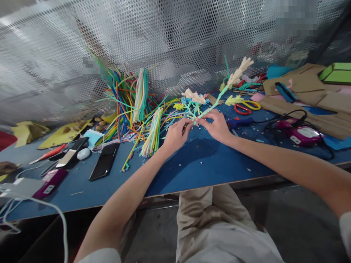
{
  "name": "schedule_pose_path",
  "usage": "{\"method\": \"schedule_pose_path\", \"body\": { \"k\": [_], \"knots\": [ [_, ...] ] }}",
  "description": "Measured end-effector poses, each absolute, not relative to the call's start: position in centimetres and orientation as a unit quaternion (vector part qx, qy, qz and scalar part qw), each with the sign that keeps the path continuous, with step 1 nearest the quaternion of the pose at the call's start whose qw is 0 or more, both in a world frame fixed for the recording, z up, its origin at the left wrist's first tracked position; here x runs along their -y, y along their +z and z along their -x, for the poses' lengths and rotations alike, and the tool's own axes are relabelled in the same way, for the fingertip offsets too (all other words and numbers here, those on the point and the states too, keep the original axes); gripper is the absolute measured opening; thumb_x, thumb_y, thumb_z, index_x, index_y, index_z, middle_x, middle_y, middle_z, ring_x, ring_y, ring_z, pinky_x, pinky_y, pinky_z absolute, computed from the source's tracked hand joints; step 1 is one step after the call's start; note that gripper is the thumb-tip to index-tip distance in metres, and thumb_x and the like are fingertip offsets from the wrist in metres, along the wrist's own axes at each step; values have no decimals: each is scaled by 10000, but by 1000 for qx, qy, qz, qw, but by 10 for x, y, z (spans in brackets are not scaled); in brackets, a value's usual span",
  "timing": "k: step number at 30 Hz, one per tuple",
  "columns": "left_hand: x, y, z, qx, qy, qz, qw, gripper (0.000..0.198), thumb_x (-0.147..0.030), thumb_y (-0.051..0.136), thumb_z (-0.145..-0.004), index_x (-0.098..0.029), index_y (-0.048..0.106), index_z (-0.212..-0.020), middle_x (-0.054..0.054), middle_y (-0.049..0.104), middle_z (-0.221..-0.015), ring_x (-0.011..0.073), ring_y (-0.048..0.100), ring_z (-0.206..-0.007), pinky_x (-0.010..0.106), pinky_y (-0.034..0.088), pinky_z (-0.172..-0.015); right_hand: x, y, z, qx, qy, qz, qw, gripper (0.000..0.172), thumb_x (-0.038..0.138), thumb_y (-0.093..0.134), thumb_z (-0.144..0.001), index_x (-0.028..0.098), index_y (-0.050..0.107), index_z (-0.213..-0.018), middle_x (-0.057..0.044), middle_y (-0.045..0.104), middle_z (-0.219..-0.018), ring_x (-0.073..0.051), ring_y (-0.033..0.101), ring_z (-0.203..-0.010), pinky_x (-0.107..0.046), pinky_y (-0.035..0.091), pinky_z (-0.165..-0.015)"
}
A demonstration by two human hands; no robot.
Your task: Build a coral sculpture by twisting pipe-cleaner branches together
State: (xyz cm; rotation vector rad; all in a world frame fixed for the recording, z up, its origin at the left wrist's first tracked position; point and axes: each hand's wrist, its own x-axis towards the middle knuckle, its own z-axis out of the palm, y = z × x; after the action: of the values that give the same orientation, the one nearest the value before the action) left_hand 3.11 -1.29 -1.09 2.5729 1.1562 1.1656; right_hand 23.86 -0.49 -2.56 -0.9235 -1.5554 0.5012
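A pipe-cleaner flower stem (pixel 219 98), wrapped in mint green, slants up to the right over the blue table and ends in a fluffy cream tuft. My right hand (pixel 218 126) pinches its lower part between thumb and fingers. Close beside it, my left hand (pixel 177 135) is closed with fingertips pressed together at the stem's bottom end. Just behind my hands is a cluster of cream, blue and yellow pipe-cleaner pieces (pixel 195 96). To the left of my left hand lies a bundle of cream and green pipe cleaners (pixel 153 131).
More coloured pipe cleaners (pixel 141 95) are heaped against the perforated metal screen (pixel 186 40). At right are scissors (pixel 248 106), a glue gun (pixel 241 122), a purple power socket (pixel 300 133) and brown paper (pixel 298 84). A phone (pixel 104 162) lies at left, before the table's front edge.
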Motion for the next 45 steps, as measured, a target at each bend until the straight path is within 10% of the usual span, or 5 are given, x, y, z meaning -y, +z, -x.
{"method": "schedule_pose_path", "body": {
  "k": [23, 29, 37, 45],
  "knots": [
    [24, 1, -38, -297, 362, -661, 586, 459, -608, 807, -849, -158, 769, -932, 59, 739, -781, 43, 325, -469, 257, 266, -473, 12, -17, -234, 544, 651, 167, 502, 362, 549, 898, -770, 232, 765, -886, 21, 606, -751, -142, 543, -712, -309, 492, -675],
    [25, -2, -40, -336, 392, -713, 474, 460, -617, 740, -906, -159, 761, -941, 70, 788, -812, 57, 350, -459, 253, 263, -462, 10, -23, -232, 566, 602, 219, 519, 394, 577, 834, -830, 219, 803, -991, -6, 697, -842, -145, 590, -763, -307, 498, -698],
    [27, -8, -37, -367, 390, -844, 23, 306, -401, 592, -1048, -193, 777, -922, 35, 818, -865, 159, 724, -752, 283, 513, -708, 9, -30, -223, 502, 565, 309, 578, 379, 506, 958, -650, 197, 794, -795, -14, 748, -784, -148, 627, -727, -313, 514, -733],
    [23, -12, -34, -370, 352, -860, -22, 276, -336, 530, -1083, -201, 768, -1046, 38, 833, -989, 177, 780, -892, 289, 562, -811, 8, -27, -226, 556, 474, 338, 594, 311, 480, 883, -738, 191, 793, -810, -35, 758, -825, -176, 641, -789, -343, 506, -785]
  ]
}}
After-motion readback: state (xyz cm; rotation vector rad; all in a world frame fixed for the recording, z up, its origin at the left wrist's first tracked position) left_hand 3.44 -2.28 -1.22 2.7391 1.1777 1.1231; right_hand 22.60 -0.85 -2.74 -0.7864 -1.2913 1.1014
